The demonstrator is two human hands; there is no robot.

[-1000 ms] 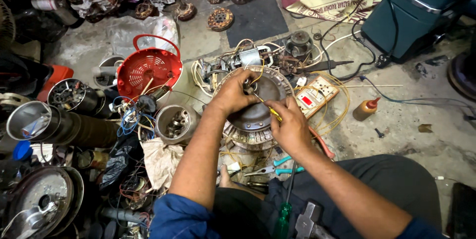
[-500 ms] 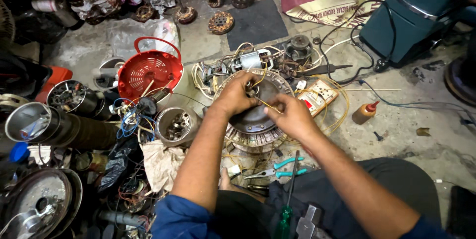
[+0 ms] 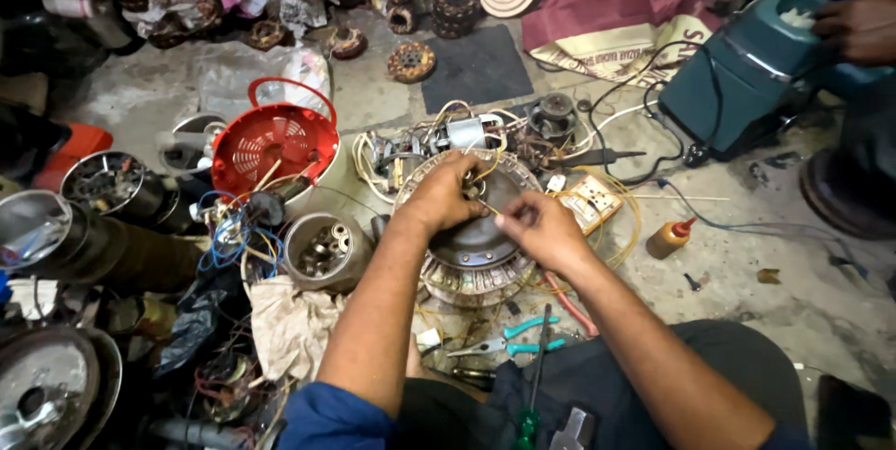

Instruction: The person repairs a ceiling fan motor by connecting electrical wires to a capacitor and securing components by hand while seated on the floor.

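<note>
Crowding fan motor [image 3: 476,249], red basket [image 3: 273,144], pliers [image 3: 509,340]

The round fan motor [image 3: 476,254] lay on the floor straight before the person, with the left hand [image 3: 439,196] on its far left rim and the right hand [image 3: 541,228] on its right side. A basket [image 3: 273,144] stood to its left, a small bottle [image 3: 670,238] to its right, pliers [image 3: 509,338] just nearer, and a socket box [image 3: 590,204] touched its right edge
</note>
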